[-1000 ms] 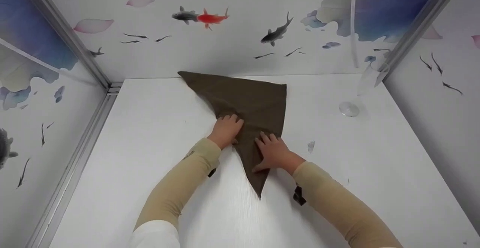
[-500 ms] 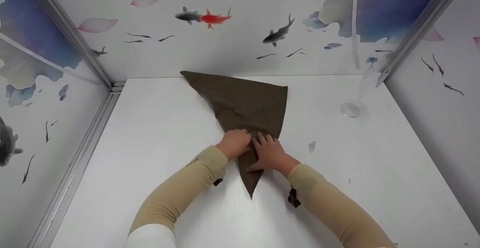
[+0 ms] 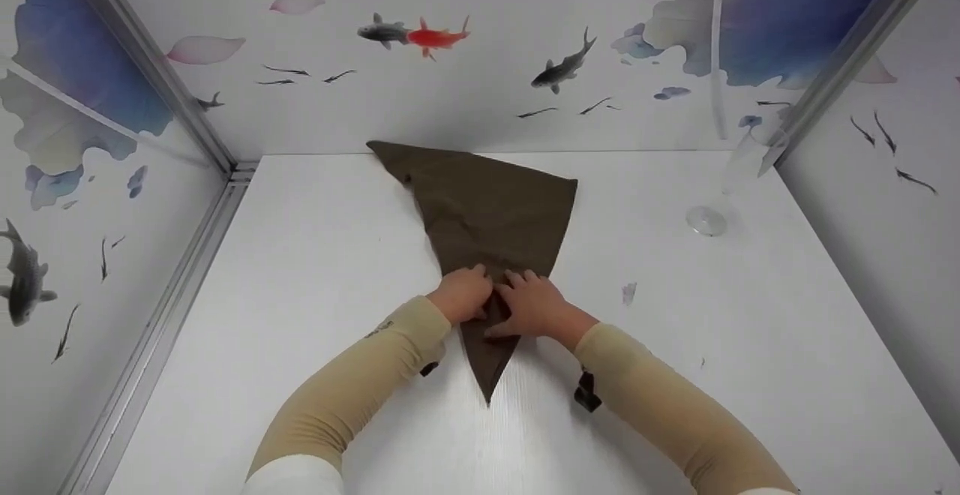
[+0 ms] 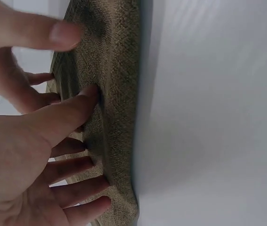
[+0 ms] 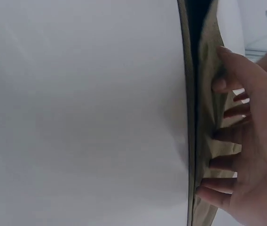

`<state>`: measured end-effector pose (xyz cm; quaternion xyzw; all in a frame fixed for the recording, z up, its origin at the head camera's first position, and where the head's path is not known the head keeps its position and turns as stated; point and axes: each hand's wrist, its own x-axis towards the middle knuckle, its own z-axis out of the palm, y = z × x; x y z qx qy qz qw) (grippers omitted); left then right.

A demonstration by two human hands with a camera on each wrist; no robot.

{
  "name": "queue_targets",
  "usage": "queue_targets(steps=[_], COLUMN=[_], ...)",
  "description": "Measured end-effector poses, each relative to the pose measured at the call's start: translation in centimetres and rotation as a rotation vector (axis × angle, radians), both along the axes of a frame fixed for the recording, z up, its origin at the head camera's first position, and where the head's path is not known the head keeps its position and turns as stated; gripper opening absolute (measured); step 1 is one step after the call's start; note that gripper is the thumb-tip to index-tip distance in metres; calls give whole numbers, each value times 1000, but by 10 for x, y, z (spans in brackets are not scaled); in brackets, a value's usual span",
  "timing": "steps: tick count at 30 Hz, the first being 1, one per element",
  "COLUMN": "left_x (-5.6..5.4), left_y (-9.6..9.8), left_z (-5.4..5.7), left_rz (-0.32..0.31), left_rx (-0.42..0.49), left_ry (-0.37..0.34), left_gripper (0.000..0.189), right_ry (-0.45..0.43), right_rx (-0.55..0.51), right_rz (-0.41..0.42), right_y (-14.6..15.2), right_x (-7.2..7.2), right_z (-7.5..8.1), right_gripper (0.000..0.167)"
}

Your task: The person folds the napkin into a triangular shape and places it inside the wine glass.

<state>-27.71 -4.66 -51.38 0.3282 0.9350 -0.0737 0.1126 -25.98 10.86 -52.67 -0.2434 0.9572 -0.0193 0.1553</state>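
A brown cloth [image 3: 487, 210], folded into a pointed shape, lies on the white table with its narrow tip towards me. My left hand [image 3: 460, 294] rests on the cloth's left side near the narrow end. In the left wrist view, the thumb and spread fingers of the left hand [image 4: 25, 165] touch the fabric [image 4: 119, 94]. Close beside it, my right hand [image 3: 531, 306] lies with fingers spread over the right side. The right wrist view has the right hand's [image 5: 260, 146] extended fingertips on the cloth [image 5: 206, 94], which shows separate layers along its edge.
A clear stemmed glass [image 3: 706, 220] stands on the table [image 3: 315, 240] at the back right. White panels [image 3: 465, 105] printed with fish and petals enclose the back and both sides. Grey metal rails [image 3: 157, 67] run along the corners.
My left hand has come nearer along the cloth's left edge, close to the right hand. The narrow tip has swung left, and the left edge lies straighter. The right hand has shifted slightly left.
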Motion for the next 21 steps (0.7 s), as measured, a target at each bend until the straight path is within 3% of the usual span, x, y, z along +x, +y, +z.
queue_targets(steps=[5, 10, 17, 21], left_x=[2, 5, 6, 6], left_y=[-8, -18, -29, -34], left_z=[-1, -1, 4, 8], left_rz=[-13, -31, -35, -25], left_rx=[4, 18, -13, -30], left_ry=[-5, -14, -37, -92], left_gripper=[42, 43, 59, 73], right_ry=[13, 74, 90, 86], right_rx=[-52, -63, -60, -52], right_rz=[3, 1, -65, -71], right_y=[7, 18, 34, 41], right_x=[-7, -18, -34, -39], right_z=[7, 11, 7, 3], right_gripper=[77, 69, 71, 72])
